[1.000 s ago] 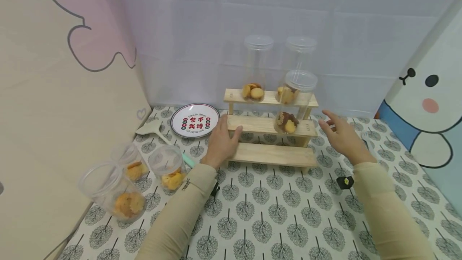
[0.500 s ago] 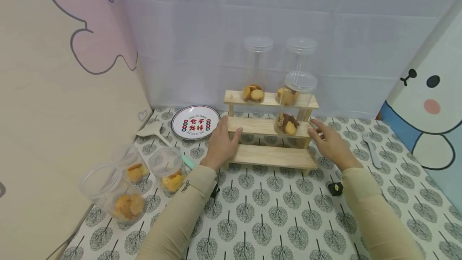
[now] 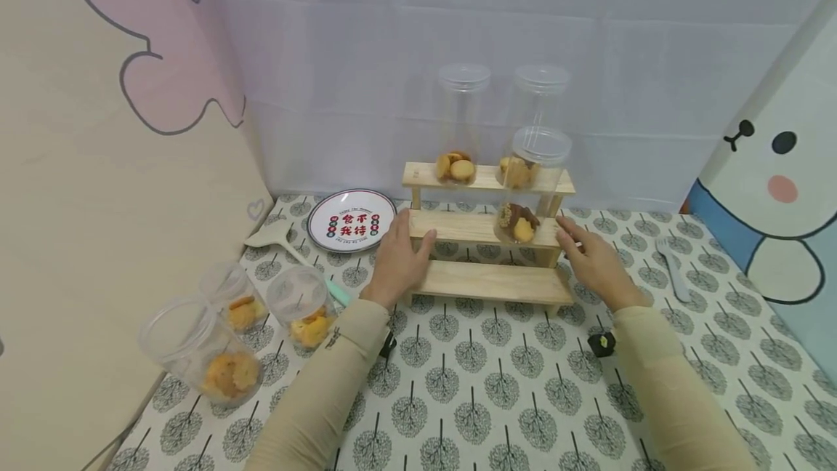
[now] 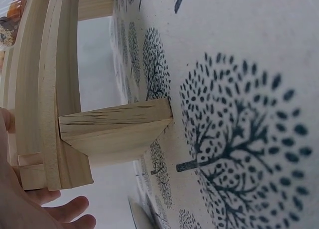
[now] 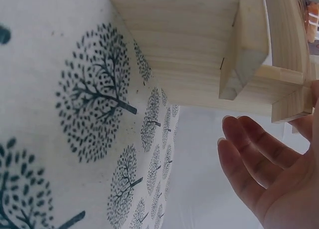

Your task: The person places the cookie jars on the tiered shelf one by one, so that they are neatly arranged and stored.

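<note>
A three-step wooden rack (image 3: 490,280) stands in the middle of the patterned cloth. My left hand (image 3: 399,262) rests against its left end at the middle step, thumb toward the front. In the left wrist view, the fingers (image 4: 70,209) reach past the end of the board. My right hand (image 3: 596,262) touches the opposite end at the same height. Its lower fingers (image 5: 254,154) hang loosely bent, apart from the wood, in the right wrist view. Two tall clear jars of cookies, a left jar (image 3: 462,126) and a right jar (image 3: 538,104), stand on the top step; another jar (image 3: 539,180) is on the middle step.
Left of the rack stand three short clear jars of cookies: a front jar (image 3: 203,347), a back jar (image 3: 235,296) and a nearer-right jar (image 3: 302,307). Behind them lie a spatula (image 3: 277,235) and a white plate (image 3: 352,220). A fork (image 3: 673,271) lies on the right.
My right hand has moved left from beside the rack until it meets the rack's right end. The left hand has stayed at the left end; rack and jars stand as before.
</note>
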